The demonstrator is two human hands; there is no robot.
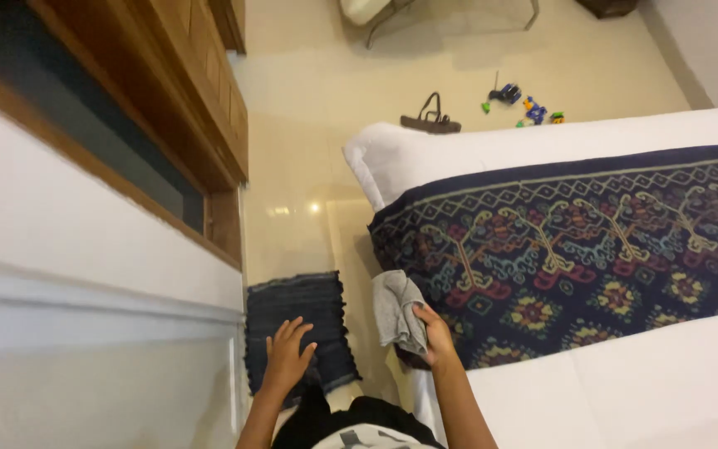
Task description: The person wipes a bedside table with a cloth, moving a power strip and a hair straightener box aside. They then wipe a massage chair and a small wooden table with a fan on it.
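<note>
My right hand [436, 336] grips a grey cloth [396, 309] at the near corner of the bed, where a dark patterned runner [575, 249] lies across the white bedding [666, 382]. My left hand [287, 355] hangs open with fingers spread above a dark blue floor mat [297, 312], touching nothing that I can see. The cloth droops over the edge of the runner.
A white wall and a wooden-framed cabinet [201, 91] run along the left. The tiled floor [309, 191] forms a narrow aisle beside the bed. Far off lie a dark sandal [431, 122], small colourful toys [525, 106] and chair legs [392, 21].
</note>
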